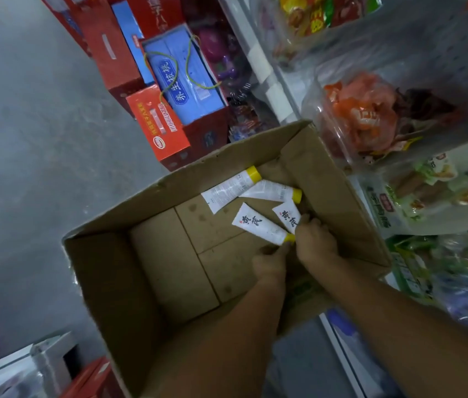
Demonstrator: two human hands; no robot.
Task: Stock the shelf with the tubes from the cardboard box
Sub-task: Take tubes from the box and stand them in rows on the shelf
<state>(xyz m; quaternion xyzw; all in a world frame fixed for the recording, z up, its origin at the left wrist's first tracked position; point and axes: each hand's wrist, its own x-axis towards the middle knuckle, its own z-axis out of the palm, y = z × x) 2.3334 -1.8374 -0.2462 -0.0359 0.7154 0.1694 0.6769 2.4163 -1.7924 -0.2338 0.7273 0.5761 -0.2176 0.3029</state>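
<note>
Down on the floor the cardboard box (pixel 129 282) looks nearly emptied. I count four tubes (pixel 228 191) left, bunched in its far right corner, with the shelf (pixel 274 93) just beside it. The right hand (pixel 316 239) has its grip curled on the rightmost tube (pixel 288 215). The left hand (pixel 270 261) touches the neighbouring tube (pixel 264 225) at its cap, though I cannot tell if that grip has closed

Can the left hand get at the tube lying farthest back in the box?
Probably yes: the left hand is inside the open cardboard box, and nothing covers the farthest tube.
</note>
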